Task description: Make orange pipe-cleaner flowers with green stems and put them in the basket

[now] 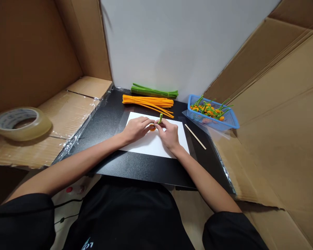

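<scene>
Over the white sheet of paper, my left hand and my right hand meet with their fingertips pinched together. Between them is a small orange pipe-cleaner piece, partly covered by the fingers. A green pipe-cleaner stem sticks up from my right hand's fingers. How the orange and green parts join is hidden. Behind the hands lie a bundle of orange pipe cleaners and a bundle of green pipe cleaners.
A blue plastic basket at the right holds several orange pieces with green stems. A thin wooden stick lies right of the paper. The black table stands between cardboard sides. A roll of clear tape rests on cardboard at left.
</scene>
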Demonstrator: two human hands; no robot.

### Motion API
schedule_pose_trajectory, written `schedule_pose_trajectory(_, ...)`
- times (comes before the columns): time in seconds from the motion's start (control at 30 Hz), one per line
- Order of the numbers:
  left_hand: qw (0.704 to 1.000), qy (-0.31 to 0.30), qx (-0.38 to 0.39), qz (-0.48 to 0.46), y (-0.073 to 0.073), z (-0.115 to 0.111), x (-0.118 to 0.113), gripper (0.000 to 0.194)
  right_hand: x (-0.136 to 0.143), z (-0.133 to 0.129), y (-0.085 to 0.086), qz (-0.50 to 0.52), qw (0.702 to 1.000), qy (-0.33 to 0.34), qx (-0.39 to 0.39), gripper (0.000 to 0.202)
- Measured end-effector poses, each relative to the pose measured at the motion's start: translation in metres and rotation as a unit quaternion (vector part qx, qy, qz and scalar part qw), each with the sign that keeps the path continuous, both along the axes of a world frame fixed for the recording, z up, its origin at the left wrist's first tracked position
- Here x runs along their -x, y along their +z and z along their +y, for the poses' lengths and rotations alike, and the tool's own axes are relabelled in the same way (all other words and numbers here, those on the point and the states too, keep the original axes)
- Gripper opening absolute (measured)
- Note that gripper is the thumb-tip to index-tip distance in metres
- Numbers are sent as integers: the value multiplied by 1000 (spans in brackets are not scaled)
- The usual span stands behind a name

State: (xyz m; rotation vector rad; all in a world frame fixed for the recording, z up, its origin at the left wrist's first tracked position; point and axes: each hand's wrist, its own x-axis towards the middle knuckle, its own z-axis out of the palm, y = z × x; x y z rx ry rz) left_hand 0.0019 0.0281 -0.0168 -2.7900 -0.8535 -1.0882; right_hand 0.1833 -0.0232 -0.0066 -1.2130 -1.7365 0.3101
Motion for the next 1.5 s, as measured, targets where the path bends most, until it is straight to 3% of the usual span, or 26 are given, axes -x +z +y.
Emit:
schedule_pose_trajectory(0.13,998,11,31,45,-8,1,1,17,5,0,-6,5,999,-15,37,8)
schedule_pose_trajectory(0.4,992,69,69,84,-1,-7,0,11,5,2,-11,33,998,-8,58,11)
schedule_pose_trajectory(0.63,990,41,79,114,3,-10,0,15,-21,11,-6,-76,987,135,40,14)
schedule_pose_trajectory(0.8,991,20,93,94,-2,-6,2,16,-31,17,-8,-96,984,143,46,18)
schedule_pose_trajectory(1.13,974,-23,225,31,2,-2,3,24,-37,22,-13,-104,983,148,29,12)
schedule_pose_trajectory(1.5,971,-42,234,-34,-2,-4,-2,15,-38,23,-13,-126,978,161,44,14)
